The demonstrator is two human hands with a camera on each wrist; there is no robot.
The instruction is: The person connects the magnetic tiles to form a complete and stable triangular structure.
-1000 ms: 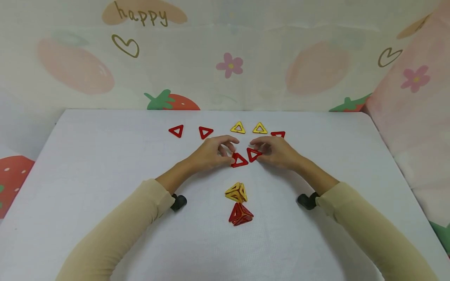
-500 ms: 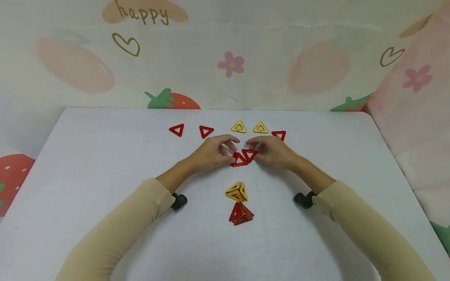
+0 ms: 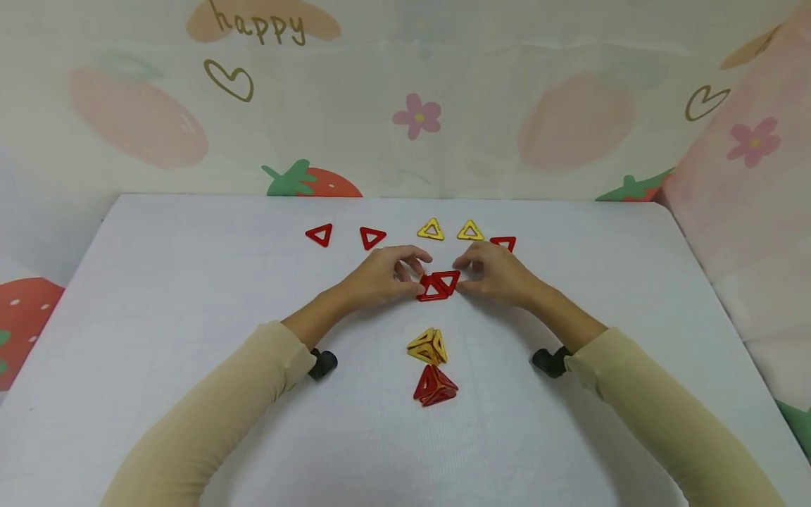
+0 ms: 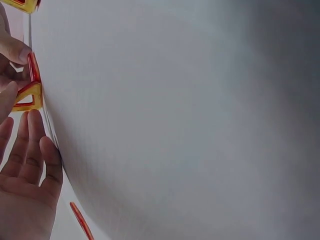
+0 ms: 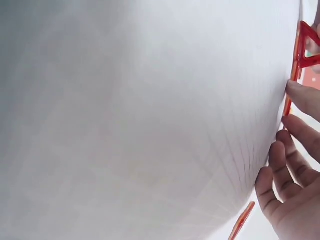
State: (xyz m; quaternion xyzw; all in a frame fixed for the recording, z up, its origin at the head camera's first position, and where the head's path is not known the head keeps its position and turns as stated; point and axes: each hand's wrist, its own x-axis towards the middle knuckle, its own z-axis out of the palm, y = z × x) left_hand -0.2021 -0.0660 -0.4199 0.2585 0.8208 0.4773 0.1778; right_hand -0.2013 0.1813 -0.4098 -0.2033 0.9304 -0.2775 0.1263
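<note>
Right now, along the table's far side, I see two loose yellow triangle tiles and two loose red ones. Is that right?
Not quite: the head view shows three loose red triangle tiles there, one partly hidden by the right hand. Two yellow triangle tiles is right.

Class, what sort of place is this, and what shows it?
Probably an indoor play or craft corner: a white table with red triangles and yellow triangles on it, and a backdrop printed with strawberries and flowers.
</note>
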